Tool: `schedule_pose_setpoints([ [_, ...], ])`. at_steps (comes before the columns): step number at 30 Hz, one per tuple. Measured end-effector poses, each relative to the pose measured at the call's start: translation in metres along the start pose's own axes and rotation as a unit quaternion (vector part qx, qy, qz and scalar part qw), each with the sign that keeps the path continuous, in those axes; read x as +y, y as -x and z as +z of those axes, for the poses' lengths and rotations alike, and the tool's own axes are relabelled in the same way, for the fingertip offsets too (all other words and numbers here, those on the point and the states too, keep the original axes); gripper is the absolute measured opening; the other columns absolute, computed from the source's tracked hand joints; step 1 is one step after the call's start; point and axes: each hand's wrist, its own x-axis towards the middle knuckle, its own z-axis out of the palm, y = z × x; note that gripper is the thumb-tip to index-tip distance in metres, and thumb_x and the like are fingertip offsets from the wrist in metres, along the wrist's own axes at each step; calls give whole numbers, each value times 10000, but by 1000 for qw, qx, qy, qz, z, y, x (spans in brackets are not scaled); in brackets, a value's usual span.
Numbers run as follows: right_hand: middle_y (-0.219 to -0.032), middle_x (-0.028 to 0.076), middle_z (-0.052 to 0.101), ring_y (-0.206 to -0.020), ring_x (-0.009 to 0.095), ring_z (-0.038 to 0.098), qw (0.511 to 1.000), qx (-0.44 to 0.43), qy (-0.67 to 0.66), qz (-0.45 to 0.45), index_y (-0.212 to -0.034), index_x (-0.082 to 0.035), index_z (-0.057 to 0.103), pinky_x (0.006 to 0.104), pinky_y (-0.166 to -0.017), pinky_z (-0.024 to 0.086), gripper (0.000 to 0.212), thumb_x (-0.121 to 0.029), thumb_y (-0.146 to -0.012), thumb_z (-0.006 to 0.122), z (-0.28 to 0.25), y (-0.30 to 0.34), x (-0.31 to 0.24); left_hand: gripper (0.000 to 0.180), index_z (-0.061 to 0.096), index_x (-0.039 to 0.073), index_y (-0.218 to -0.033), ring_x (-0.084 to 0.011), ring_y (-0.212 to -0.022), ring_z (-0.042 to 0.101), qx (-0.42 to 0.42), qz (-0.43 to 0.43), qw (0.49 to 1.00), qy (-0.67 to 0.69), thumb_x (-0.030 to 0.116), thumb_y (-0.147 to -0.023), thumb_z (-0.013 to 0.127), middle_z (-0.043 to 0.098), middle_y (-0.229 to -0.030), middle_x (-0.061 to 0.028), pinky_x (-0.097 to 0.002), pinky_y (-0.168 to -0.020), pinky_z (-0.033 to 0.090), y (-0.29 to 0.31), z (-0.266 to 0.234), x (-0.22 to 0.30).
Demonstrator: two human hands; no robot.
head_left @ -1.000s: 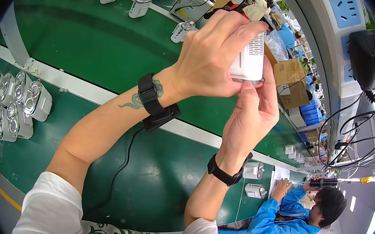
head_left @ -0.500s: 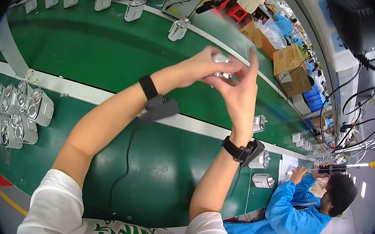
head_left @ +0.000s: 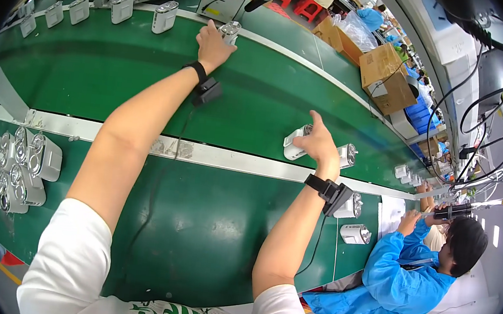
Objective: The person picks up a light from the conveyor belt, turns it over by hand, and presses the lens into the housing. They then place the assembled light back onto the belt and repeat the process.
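Note:
On the far green surface, my left hand (head_left: 215, 48) is closed around a white box-shaped device with a shiny silver top (head_left: 231, 30). Its fingers lie at the device's left and the thumb at its near side. My right hand (head_left: 321, 145) is at a similar white device (head_left: 294, 145) that stands slightly tilted in the middle of that surface. The thumb lies across this device and the index finger sticks out past its top; the other fingers are hidden. Just right of that hand is another white device (head_left: 347, 156).
Several such devices (head_left: 46, 159) stand grouped at the left; more form a row along the far edge, including one device (head_left: 165, 17). A pale metal rail (head_left: 232, 165) divides the green surfaces. A co-worker in blue (head_left: 400, 283) sits at the right. Cardboard boxes (head_left: 387, 79) stand beyond.
My hands, together on one device before, have parted. The left reached far left to the standing device and closed on it; the right came down nearer with the other device, now on the surface.

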Motion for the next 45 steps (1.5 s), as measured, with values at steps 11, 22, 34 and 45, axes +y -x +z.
schedule_pose_setpoints([
  [11, -1286, 218, 610, -1177, 312, 602, 999, -15, -24, 21, -1488, -63, 384, 362, -1009, 459, 996, -79, -588, 811, -13, 4, 19, 802, 365, 71, -1397, -402, -1013, 625, -169, 65, 943, 279, 196, -735, 800, 564, -1201, -252, -464, -905, 503, 16, -16, 42],
  [22, -1329, 175, 597, -1158, 232, 615, 880, 252, -261, -308, -1352, -19, 553, 342, -973, 504, 617, -85, -786, 790, -17, 26, -85, 761, 289, 34, -1319, -372, -1063, 604, -207, 109, 881, 411, 104, -738, 776, 505, -1219, -237, -375, -891, 506, 91, -104, 136],
  [34, -1212, 160, 672, -1053, 208, 663, 789, 324, -316, -414, -1107, 10, 716, 317, -892, 543, 285, 4, -823, 743, -4, 35, -113, 744, 283, 39, -1418, -172, -1043, 608, -397, -78, 603, 687, 209, -852, 735, 539, -1238, -112, -363, -887, 529, 77, -166, 157],
  [45, -1192, 169, 681, -1055, 200, 668, 771, 229, -370, -464, -1114, 6, 719, 312, -893, 529, 250, 7, -868, 674, -23, 58, -120, 595, 527, 24, -1271, -189, -1083, 590, -212, -15, 771, 600, 282, -809, 799, 593, -1185, -123, -378, -874, 519, 81, -176, 173],
])
